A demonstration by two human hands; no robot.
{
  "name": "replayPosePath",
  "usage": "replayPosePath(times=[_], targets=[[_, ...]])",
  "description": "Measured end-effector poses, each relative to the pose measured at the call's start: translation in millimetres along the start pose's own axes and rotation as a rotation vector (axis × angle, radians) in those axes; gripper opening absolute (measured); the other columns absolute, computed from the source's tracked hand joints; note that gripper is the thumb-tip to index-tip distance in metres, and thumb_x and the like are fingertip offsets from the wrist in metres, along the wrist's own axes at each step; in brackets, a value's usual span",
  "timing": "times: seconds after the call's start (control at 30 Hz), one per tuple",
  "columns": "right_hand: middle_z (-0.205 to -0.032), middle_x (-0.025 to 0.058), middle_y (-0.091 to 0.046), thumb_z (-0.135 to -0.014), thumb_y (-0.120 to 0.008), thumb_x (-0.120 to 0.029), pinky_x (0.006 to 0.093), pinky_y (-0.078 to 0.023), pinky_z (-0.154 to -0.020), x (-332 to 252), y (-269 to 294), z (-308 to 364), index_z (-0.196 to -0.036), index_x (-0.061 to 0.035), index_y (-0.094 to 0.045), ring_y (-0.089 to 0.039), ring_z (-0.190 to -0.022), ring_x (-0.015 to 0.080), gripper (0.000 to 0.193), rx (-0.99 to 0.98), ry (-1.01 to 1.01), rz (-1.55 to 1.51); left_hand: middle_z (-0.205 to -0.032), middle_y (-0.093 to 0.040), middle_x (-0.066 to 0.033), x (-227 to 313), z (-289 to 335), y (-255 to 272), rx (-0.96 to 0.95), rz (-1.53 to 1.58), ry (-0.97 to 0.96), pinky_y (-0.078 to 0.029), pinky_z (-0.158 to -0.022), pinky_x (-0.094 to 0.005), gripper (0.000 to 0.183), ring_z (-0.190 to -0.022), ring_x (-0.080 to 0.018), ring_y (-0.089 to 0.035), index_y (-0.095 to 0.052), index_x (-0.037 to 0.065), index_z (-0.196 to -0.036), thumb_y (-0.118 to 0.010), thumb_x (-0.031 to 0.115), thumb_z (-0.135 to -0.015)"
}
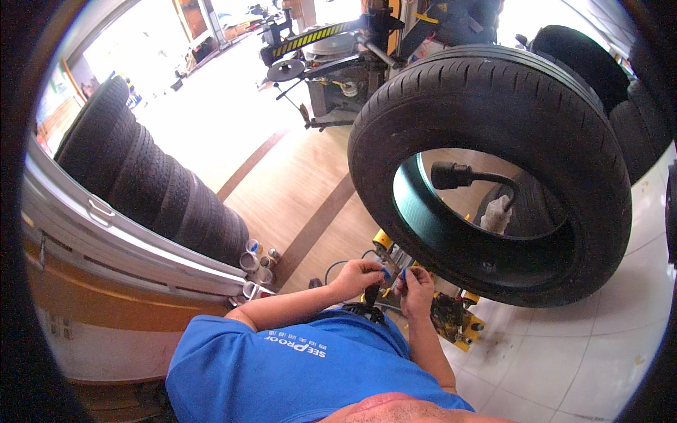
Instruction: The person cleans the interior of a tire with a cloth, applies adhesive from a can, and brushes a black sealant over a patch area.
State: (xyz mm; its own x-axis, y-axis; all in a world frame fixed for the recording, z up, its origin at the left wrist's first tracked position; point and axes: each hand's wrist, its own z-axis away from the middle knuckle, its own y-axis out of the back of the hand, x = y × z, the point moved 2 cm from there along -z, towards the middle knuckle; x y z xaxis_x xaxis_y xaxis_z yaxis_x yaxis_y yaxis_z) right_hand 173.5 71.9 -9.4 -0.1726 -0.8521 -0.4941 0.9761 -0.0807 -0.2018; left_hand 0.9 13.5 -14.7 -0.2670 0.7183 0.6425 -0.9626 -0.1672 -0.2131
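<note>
Close together in front of my blue shirt, both hands are pinched. My left hand grips a small blue piece between thumb and fingers. A second bit of blue shows at the fingertips of my right hand. Whether the two bits are one thing, and what kind, is too small to tell. Just beyond my hands a large black tire stands tilted, its hollow facing me. A black gooseneck lamp reaches into its opening, and the inner wall at left is brightly lit.
Below the tire is a yellow metal stand. Along the left lies a row of tires, with several small cans at its near end. A tire machine stands at the back. More tires are at the right.
</note>
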Motion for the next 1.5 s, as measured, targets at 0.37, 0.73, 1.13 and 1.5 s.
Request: replayPosePath(times=[0.37,0.73,1.13,1.5], targets=[[-0.079,0.0071,-0.062,-0.088,-0.055,-0.002,0.0256,-0.048,-0.061,5,-15,2,-0.098,0.0032,-0.061,-0.058,-0.066,0.0136,0.013,-0.128,-0.023,0.3,-0.082,-0.064,-0.0049,4,-7,0,0.046,0.407,0.148,-0.048,-0.066,-0.0254,0.019,-0.071,-0.0119,-0.059,-0.063,-0.002,-0.099,-0.063,0.012,-0.086],[-0.075,0.0017,-0.06,-0.084,-0.062,-0.002,0.0228,-0.045,-0.057,-4,-22,7,-0.092,0.0014,-0.063,-0.056,-0.063,0.0101,0.009,-0.11,0.034,0.369,-0.083,-0.062,-0.0017,16,-1,-5,-0.004,0.328,0.081,-0.047,-0.068,-0.0244,0.019,-0.074,-0.0093,-0.056,-0.062,0.0,-0.101,-0.063,0.013,-0.087],[-0.079,0.0025,-0.06,-0.082,-0.065,-0.002,0.022,-0.046,-0.058,0,-10,-3,-0.094,0.0012,-0.062,-0.056,-0.064,0.0084,0.012,-0.164,0.558,0.785,-0.088,-0.062,-0.0052,7,-6,-2,-0.081,0.515,0.12,-0.049,-0.075,-0.0273,0.018,-0.08,-0.0132,-0.06,-0.06,0.0,-0.098,-0.062,0.013,-0.088],[-0.076,0.0028,-0.063,-0.084,-0.065,-0.008,0.0214,-0.047,-0.057,-9,-24,4,-0.094,0.0025,-0.065,-0.057,-0.064,0.0083,0.015,-0.129,0.222,0.641,-0.088,-0.064,-0.007,7,-9,1,-0.064,0.505,0.143,-0.052,-0.077,-0.0276,0.013,-0.081,-0.0148,-0.063,-0.059,0.0,-0.096,-0.057,0.009,-0.086]])
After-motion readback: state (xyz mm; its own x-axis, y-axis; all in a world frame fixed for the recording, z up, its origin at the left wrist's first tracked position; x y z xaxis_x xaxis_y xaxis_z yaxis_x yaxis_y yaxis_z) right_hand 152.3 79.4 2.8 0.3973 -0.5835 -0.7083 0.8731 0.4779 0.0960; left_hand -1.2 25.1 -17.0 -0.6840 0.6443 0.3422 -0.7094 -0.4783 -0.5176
